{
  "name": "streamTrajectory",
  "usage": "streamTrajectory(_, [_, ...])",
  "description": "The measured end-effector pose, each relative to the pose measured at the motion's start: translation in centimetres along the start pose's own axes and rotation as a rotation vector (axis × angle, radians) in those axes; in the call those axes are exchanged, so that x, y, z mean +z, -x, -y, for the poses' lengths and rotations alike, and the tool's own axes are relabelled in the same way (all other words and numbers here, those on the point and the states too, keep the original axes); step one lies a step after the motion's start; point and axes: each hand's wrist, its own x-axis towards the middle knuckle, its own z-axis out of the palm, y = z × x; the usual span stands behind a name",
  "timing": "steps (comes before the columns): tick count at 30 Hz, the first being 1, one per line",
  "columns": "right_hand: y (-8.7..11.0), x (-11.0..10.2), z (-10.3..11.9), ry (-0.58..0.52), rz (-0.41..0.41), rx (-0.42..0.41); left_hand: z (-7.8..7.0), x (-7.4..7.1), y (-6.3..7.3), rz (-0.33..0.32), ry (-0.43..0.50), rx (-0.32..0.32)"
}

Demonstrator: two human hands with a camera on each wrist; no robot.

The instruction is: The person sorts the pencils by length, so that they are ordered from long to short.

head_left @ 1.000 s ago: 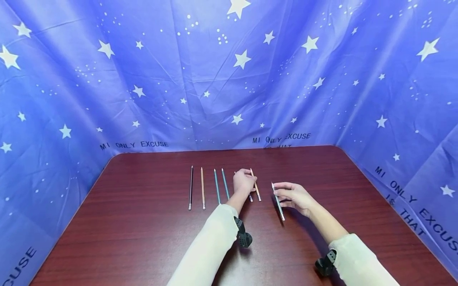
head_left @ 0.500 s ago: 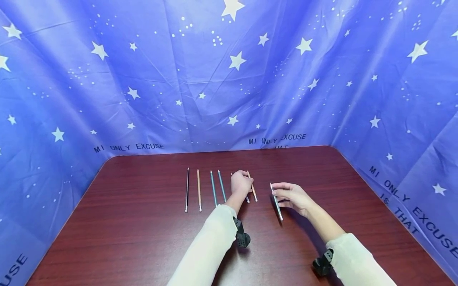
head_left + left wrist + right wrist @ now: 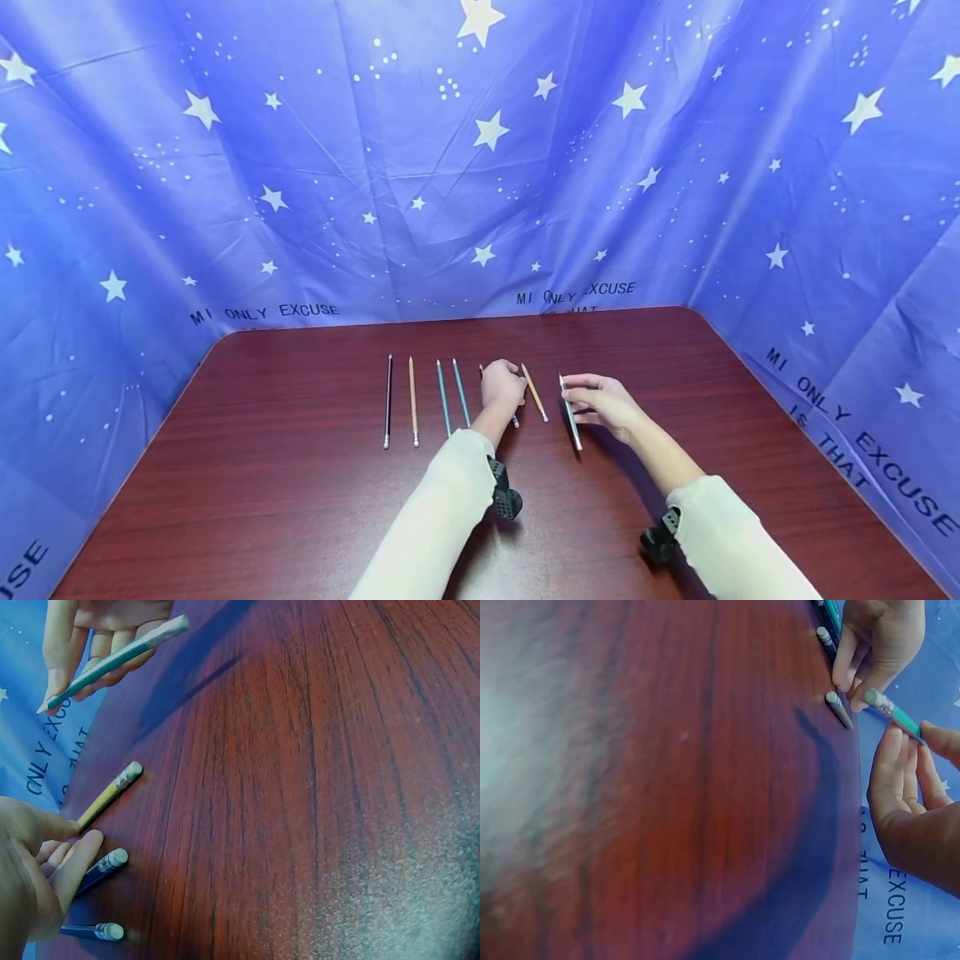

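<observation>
My right hand [image 3: 606, 406] pinches a green pencil [image 3: 571, 417] between thumb and fingers. In the left wrist view the green pencil [image 3: 105, 666] is raised over the table, its eraser end toward the middle. My left hand [image 3: 502, 387] is low at the table, fingertips right at the side of a yellow pencil [image 3: 536, 396]. That yellow pencil [image 3: 112, 793] lies slanted, its far part hidden behind a finger in the left wrist view. Beneath the left hand lies a dark pencil [image 3: 101, 871], partly covered, its white eraser showing.
To the left, a black pencil [image 3: 387, 404], a wood-coloured pencil [image 3: 413, 404] and two teal pencils [image 3: 461, 392] lie roughly parallel, tips away. The brown table [image 3: 247, 467] ends at a blue star-printed cloth [image 3: 420, 150] at back and sides. Each wrist carries a small black camera [image 3: 506, 493].
The yellow pencil has shifted right and become more slanted, away from the dark one. My right hand has moved slightly left and away from me with the green pencil. The head view has turned slightly.
</observation>
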Motion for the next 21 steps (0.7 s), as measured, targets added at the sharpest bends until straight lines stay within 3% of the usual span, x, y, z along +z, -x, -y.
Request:
streamTrajectory(8, [-2.2, 0.6, 0.6, 0.056, -0.117, 0.004, 0.0, 0.1, -0.2, 0.039, 0.032, -0.036])
streamTrajectory(14, [-4.1, 0.5, 0.9, 0.118, -0.211, 0.004, 0.0, 0.0, -0.1, 0.04, 0.048, -0.025])
streamTrajectory(21, [-5.6, 0.9, 0.5, 0.188, -0.259, 0.018, 0.0, -0.1, 0.0, 0.043, 0.068, -0.027])
